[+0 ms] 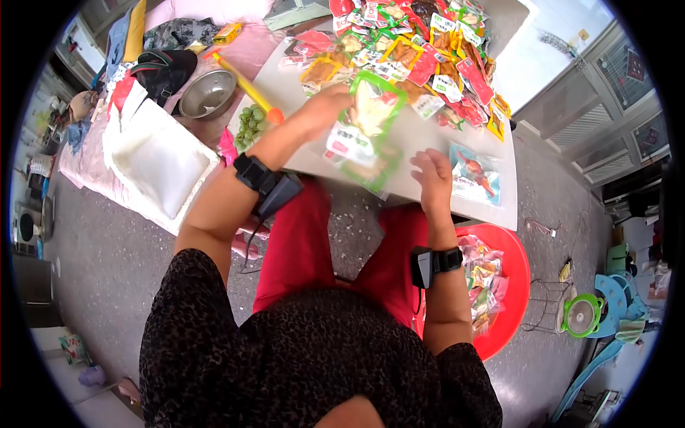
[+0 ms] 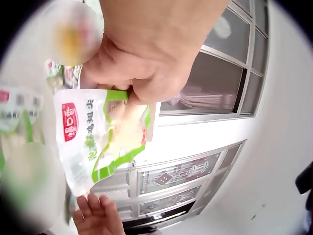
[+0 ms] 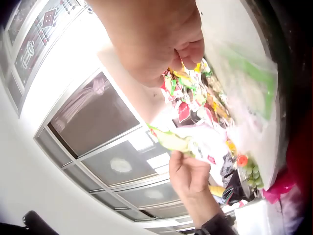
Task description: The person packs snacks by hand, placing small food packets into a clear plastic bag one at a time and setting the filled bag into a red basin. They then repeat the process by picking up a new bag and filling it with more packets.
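Observation:
My left hand [image 1: 321, 107] pinches the top edge of a green-and-white snack packet [image 1: 364, 118] and holds it up over the grey tabletop [image 1: 300, 82]. The left wrist view shows the thumb and fingers [image 2: 142, 83] clamped on that hanging packet [image 2: 98, 142]. A second green-edged packet [image 1: 365, 170] lies flat under it. My right hand [image 1: 432, 178] rests on the table near its front edge with relaxed fingers and holds nothing. It lies beside a blue packet [image 1: 474, 175]. In the right wrist view the right hand [image 3: 166, 44] is at the top and the left hand [image 3: 188, 174] is below it.
A heap of mixed snack packets [image 1: 421, 50] covers the far side of the table. A red basin [image 1: 515, 257] with packets stands on the floor at my right. To the left are green grapes [image 1: 250, 125], a metal bowl [image 1: 207, 93] and a white foam box [image 1: 153, 167].

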Available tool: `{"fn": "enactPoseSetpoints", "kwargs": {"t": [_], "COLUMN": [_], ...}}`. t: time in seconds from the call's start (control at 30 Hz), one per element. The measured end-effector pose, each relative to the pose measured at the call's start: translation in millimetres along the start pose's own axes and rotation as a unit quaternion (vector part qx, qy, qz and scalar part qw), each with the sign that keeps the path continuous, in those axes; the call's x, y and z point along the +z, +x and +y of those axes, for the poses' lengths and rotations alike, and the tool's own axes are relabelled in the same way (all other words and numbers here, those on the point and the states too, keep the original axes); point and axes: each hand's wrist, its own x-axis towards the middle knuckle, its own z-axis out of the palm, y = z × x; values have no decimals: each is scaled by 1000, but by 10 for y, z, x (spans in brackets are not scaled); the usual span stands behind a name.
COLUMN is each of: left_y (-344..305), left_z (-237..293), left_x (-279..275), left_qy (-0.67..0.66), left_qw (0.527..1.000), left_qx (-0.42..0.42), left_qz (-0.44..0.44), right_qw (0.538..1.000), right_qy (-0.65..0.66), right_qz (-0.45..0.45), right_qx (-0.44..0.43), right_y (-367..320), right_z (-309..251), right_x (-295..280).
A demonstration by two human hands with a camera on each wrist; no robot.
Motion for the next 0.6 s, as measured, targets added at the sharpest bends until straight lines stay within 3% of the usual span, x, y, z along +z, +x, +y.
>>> {"fn": "enactPoseSetpoints", "kwargs": {"t": [0.1,0.17,0.27,0.3,0.4,0.5,0.53,0.6], "left_y": [-160,-198,-369,-450,-556,-596,-603,-587], "left_z": [-151,-458,-584,-566,-715,-815,-803,-825], "left_x": [288,406,733,867,1078,1209,1206,1146], "left_qy": [-166,-77,-225,-407,-398,-282,-210,69], "left_qw": [983,994,970,913,915,948,969,997], "left_qx": [-66,79,95,29,-66,-140,-131,-39], "left_qz": [41,10,-6,-17,32,46,26,20], "right_qw": [987,959,914,930,954,954,948,951], "right_qy": [124,230,327,313,291,289,307,302], "right_qz": [-74,-142,-228,-179,-34,11,15,33], "right_qx": [75,85,76,74,68,79,82,65], "right_y": [-135,-226,-380,-423,-488,-461,-468,-467], "right_z": [-132,-99,-53,-21,96,210,183,188], "right_x": [55,8,11,4,-38,-272,-329,-458]}}
